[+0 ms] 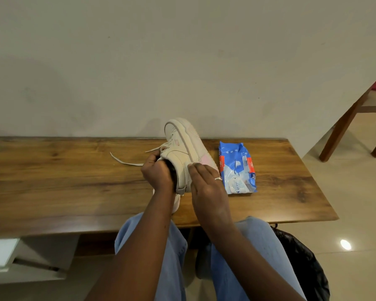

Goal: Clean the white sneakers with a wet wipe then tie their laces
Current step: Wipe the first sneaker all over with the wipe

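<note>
Wood-grain brown surface (52, 170) runs across the view against a plain pale wall, seen from above by a seated person in light blue jeans (176, 257). Near its middle, 1 white sneaker (182, 146) is held up off the wood, tipped on its side with the toe pointing away toward the wall and the sole facing right; a pink patch shows on the sole. The left hand (157, 172) grips the sneaker at the ankle opening, fingers curled into the dark inside. The right hand (204, 185), with a ring (218, 178) on 1 finger, lies along the sole's edge near the heel, fingers straight and pressed together; a pale strip under the fingertips may be a wipe, but it cannot be told apart from the sole. Loose white laces (122, 160) trail from the sneaker to the left and rest on the wood. Under the left wrist, part of another white shoe (176, 203) shows, mostly hidden. Just right of the held sneaker lies a blue and white packet of wet wipes (237, 168), flat on the surface. Further right stands a wooden chair (343, 127) on the pale tiled floor, and a black bag (302, 261) sits by the person's right leg
</note>
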